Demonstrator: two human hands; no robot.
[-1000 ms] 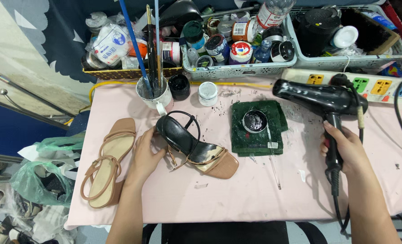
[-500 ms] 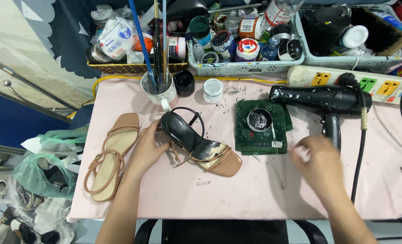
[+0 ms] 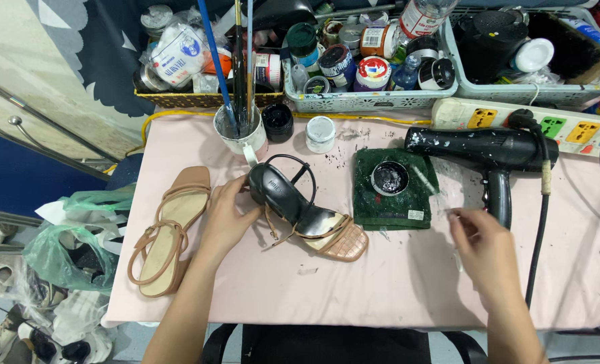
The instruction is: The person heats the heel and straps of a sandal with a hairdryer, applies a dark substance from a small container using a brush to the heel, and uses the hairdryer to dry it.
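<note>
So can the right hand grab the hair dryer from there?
Probably yes. The right hand hovers just below the black hair dryer, whose handle points down toward it. Nothing lies between them but bare pink table. The hand looks empty, though it is blurred.

Tan sandal (image 3: 167, 229) lies at the worktop's (image 3: 381, 296) left edge. White mug of brushes (image 3: 241, 138), black jar (image 3: 277, 122) and white jar (image 3: 320, 133) near the far edge. Power strip (image 3: 529, 125) at far right corner.
</note>
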